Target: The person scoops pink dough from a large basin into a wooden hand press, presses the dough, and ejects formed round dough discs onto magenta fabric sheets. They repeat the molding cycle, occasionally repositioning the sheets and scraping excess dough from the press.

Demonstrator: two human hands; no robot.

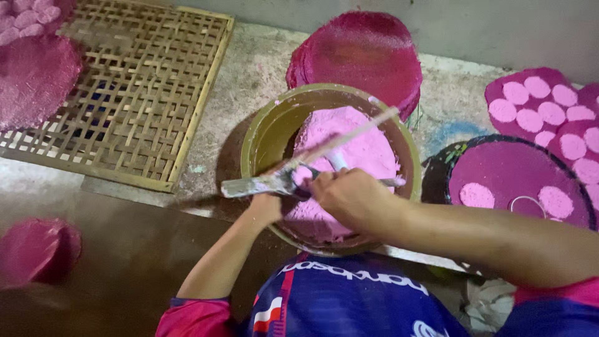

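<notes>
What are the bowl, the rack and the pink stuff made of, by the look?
Bowl: likely plastic, olive, smooth and slightly glossy inside wall. Rack: thin pale strips, probably bamboo or wood, woven in an open lattice with a frame, matte. Pink stuff: looks like a fine damp powder or paste, matte and grainy, heaped and holding its shape.

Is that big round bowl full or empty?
Partly full. The bowl holds a heap of pink powder piled toward the right side, while its left inner wall shows bare.
</notes>
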